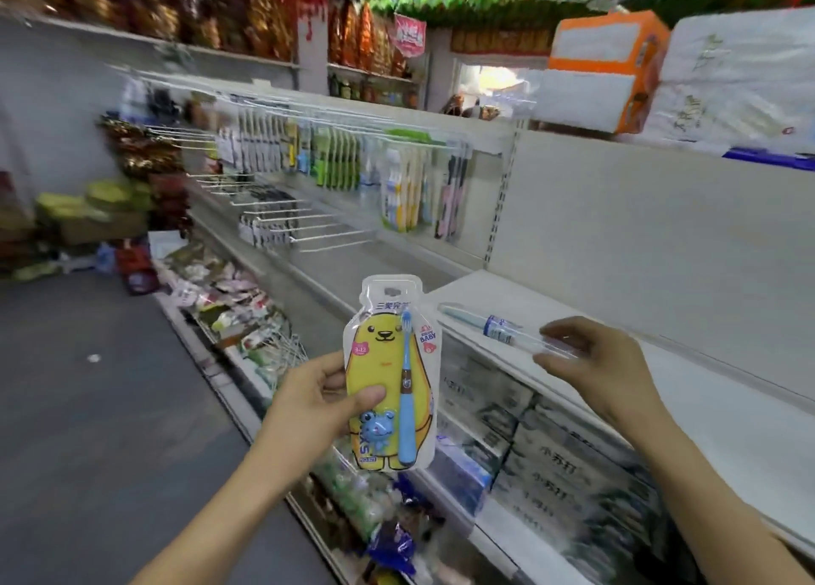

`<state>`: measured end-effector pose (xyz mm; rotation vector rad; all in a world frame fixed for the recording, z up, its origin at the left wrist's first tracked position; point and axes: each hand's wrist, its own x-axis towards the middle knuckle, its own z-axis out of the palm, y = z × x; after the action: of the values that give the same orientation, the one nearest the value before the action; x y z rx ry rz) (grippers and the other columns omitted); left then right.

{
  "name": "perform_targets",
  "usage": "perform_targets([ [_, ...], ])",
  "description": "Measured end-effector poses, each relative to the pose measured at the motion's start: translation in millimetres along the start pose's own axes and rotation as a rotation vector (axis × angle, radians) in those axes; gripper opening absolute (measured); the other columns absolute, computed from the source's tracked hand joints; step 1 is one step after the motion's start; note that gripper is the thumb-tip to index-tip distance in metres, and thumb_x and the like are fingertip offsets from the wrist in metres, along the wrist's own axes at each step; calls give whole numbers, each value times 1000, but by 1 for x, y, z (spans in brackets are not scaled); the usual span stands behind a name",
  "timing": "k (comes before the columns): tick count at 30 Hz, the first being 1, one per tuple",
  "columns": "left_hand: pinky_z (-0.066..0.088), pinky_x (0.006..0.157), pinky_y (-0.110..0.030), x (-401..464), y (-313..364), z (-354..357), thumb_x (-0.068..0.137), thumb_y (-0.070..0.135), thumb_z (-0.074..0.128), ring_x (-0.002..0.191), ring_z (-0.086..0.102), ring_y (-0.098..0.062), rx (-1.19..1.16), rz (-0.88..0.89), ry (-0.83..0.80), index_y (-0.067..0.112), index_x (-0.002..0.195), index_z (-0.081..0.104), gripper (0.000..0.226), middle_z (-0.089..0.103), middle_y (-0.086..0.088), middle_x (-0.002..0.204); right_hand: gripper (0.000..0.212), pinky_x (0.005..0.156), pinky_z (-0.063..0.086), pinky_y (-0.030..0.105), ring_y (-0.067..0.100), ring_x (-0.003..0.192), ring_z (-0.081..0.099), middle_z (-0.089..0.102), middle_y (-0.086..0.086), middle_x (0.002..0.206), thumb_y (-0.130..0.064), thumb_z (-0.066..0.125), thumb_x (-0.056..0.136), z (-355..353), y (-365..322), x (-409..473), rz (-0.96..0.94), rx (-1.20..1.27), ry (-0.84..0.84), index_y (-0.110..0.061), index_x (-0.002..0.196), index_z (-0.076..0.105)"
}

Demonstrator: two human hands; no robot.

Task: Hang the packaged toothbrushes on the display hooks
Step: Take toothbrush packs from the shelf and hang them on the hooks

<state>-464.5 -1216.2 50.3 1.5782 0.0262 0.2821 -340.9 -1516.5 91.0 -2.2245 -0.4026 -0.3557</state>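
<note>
Packaged toothbrush [390, 377] first: it's a kids' one, yellow bear-shaped card with a blue brush and a little blue animal figure in a clear blister, held upright in front of the shelving. The left hand [324, 397] grips it by the left edge, thumb pressed on the front of the card, the other fingers hidden behind it. There's a hang hole at the top of the pack, but the print up there is too blurry to read properly.

The right hand [582, 359] is off to the right over the white shelf [705, 408], fingers loosely spread and holding nothing. It's motion-smeared, so I can't tell if the fingertips actually touch the clear tube-like pack [494, 325] lying on the shelf just beside it. That one looks like a single toothbrush in a see-through case with a blue label, but it's hard to be sure.

Further back on the left are the display hooks [308, 227], a lower row of bare white wire pegs and an upper row with hanging toothbrush packs [397, 187] in green, yellow and pink. All of that is blurred. Below the shelf sit stacked boxes [551, 465], partly cut off by the shelf edge and my arms.
</note>
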Motion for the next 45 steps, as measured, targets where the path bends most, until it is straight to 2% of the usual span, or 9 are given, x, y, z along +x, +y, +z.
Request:
perform_targets([
  [4,63,62,-40,4,-5,-73,84,0,72,83,76,-28,28,-20,97,12,109,71,28,79,-6,95,29,73,43,1,-4,82,67,75,-10,93,-19,90,70,76,-50,21,-95,83,6,-20,95,75],
  [6,62,64,-42,6,-9,-106,84,-1,73,84,76,-31,29,-37,136,11,109,72,28,78,-8,96,32,66,49,12,5,74,67,75,-6,85,-20,92,68,110,-72,29,-90,212,-6,-22,92,72],
  [9,61,72,-50,10,-11,-147,81,3,79,86,76,-31,35,-53,175,12,109,72,30,78,-8,98,39,73,56,28,16,78,70,74,-3,83,-25,94,63,155,-101,42,-71,358,-25,-23,95,71],
  [19,61,62,-35,58,-26,-230,87,-1,70,86,76,-28,7,-63,240,10,111,70,26,78,-9,98,28,68,52,12,11,77,71,76,-10,83,-28,87,68,262,-166,94,-154,478,-216,-21,91,73],
  [25,62,64,-38,118,-42,-265,86,2,71,87,76,-27,49,-64,256,11,110,71,25,78,-7,98,32,70,56,26,31,81,72,76,2,84,-38,82,67,317,-178,144,-202,562,-239,-20,93,74],
  [29,62,64,-35,166,-51,-287,87,5,71,90,76,-28,48,-62,240,10,113,70,27,78,-9,101,30,66,53,18,27,75,70,75,0,83,-32,83,71,353,-178,189,-211,622,-223,-19,96,74],
  [33,63,67,-39,216,-59,-310,86,5,70,89,76,-30,61,-49,239,9,113,70,28,78,-9,102,28,65,52,18,10,66,64,74,-5,81,-29,83,71,382,-180,233,-205,666,-192,-19,95,73],
  [38,58,58,-25,268,-65,-330,82,4,70,82,76,-22,27,-3,227,9,111,71,29,78,-9,99,23,73,56,26,21,78,70,76,-3,85,-28,83,72,400,-184,276,-187,650,-110,-23,92,71],
  [45,59,58,-27,338,-75,-349,80,2,70,84,76,-28,-62,33,85,7,111,71,32,78,-11,99,26,77,59,33,24,82,72,77,-4,87,-30,79,75,405,-187,313,-121,570,26,-22,98,74],
])
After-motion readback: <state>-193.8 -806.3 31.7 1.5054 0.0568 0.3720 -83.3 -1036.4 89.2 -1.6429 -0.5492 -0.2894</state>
